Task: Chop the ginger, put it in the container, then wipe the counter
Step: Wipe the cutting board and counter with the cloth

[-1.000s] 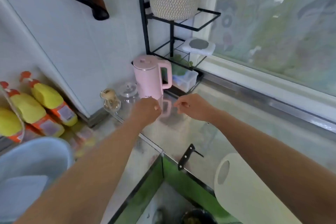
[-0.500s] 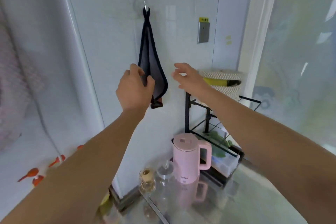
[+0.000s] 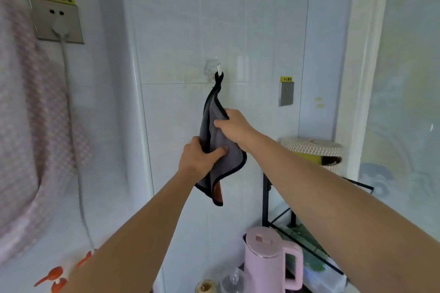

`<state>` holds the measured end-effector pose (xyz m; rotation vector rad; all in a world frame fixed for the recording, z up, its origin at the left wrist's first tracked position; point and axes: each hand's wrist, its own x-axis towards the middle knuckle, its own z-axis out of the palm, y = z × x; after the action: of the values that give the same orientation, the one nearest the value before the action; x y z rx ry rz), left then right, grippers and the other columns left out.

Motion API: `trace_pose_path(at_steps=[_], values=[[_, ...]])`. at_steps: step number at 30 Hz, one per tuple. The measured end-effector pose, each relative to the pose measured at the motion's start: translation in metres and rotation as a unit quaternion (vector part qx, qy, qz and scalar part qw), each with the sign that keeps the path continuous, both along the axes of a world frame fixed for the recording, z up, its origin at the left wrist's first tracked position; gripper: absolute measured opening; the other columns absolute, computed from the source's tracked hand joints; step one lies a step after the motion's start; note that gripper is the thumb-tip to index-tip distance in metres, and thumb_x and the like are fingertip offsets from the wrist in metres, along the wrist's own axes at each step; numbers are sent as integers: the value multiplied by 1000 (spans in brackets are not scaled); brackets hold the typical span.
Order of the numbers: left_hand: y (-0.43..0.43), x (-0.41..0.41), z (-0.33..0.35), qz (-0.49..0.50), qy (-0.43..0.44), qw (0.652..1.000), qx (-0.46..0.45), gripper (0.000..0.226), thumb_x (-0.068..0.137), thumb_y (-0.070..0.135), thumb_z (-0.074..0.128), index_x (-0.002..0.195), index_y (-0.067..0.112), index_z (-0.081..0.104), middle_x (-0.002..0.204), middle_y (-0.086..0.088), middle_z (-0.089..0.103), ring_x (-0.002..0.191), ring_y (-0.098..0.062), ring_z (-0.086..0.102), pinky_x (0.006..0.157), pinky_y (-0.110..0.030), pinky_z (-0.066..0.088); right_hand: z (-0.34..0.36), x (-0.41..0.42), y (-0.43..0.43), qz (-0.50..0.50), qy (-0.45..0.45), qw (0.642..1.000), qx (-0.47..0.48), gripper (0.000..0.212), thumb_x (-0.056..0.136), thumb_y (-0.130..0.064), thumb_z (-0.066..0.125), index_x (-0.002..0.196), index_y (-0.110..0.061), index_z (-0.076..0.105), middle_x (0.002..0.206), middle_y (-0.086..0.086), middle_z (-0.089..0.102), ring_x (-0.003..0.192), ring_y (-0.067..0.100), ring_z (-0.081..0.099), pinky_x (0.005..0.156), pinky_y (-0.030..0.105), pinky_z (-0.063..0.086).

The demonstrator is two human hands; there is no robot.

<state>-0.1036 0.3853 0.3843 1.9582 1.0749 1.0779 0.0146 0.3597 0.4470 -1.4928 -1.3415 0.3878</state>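
- since both hands are up on the grey cloth [image 3: 229,162] that hangs from the wall hook [image 3: 218,69], the step in hand looks like the last one: fetching the cloth to wipe the desk. neither the ginger nor the container shows in this view, so i cannot tell how the chopping stands.
- the cloth hangs against the tiled wall [image 3: 250,31] with its top loop on the hook. its lower corner dangles free above the pink kettle [image 3: 264,261], well apart from it.
- the left hand [image 3: 198,162] grips the cloth at its middle, thumb across the front and fingers wrapped behind, with the arm reaching up from the lower left.
- the right hand [image 3: 234,126] pinches the cloth higher up, just above the left hand, with the forearm stretched in from the lower right.
- the next move, as i judge it, calls for lifting the loop up and off the hook rather than tugging down. the hook looks like a clear stick-on one, though it is too small to be sure, and a hard pull might peel it away.
- after that the cloth has to come down to the desk, which lies below this view.
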Motion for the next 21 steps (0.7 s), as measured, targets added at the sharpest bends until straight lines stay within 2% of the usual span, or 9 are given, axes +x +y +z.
trace_pose_path(at_steps=[3,5,7,10,12,15,18,21], values=[[3,0,12,-27,-44,998,-19,54,76,52,72,108,13,52,102,1,62,94,-18,60,80,-32,50,22,4,-2,8,110,992,60,22,94,-7,45,110,-7,60,94,9,65,85,23,62,78,34,51],[9,-1,21,-38,-62,997,-12,48,78,49,72,103,11,57,97,-2,64,91,-20,61,81,-35,52,35,5,1,18,204,976,72,25,95,-12,46,116,-8,60,103,11,66,94,26,63,84,36,53],[14,-1,30,-49,-81,995,10,41,83,42,69,96,4,61,87,-8,65,80,-26,62,74,-39,52,48,5,3,16,281,957,66,28,95,-20,47,116,-7,61,106,13,66,99,28,62,88,37,52],[19,2,45,-38,-85,993,71,34,88,35,64,87,2,61,75,-7,60,70,-23,55,64,-39,48,66,5,1,35,354,932,73,22,92,-22,46,92,-10,64,87,9,65,83,24,61,81,35,50],[20,6,55,-20,-82,990,110,30,90,35,61,86,6,59,74,-3,59,69,-21,54,62,-35,44,77,6,0,48,389,915,92,22,92,-21,44,84,-10,61,82,9,63,78,23,59,77,34,49],[21,12,70,3,-101,985,140,29,90,38,60,89,9,59,75,-1,60,68,-18,55,60,-28,43,94,6,-2,58,425,893,133,21,94,-24,45,86,-12,60,84,7,63,79,21,59,81,35,50],[21,19,83,-1,-141,980,137,28,88,39,62,95,13,59,79,3,60,70,-14,56,61,-26,44,109,5,-1,47,424,886,183,22,93,-30,45,86,-16,60,85,5,63,83,19,59,90,37,47],[21,25,91,-11,-166,978,127,26,88,36,62,100,13,59,83,1,62,74,-15,58,65,-27,47,114,9,-1,49,414,887,200,25,94,-33,44,86,-18,62,88,3,63,87,20,59,91,36,46]])
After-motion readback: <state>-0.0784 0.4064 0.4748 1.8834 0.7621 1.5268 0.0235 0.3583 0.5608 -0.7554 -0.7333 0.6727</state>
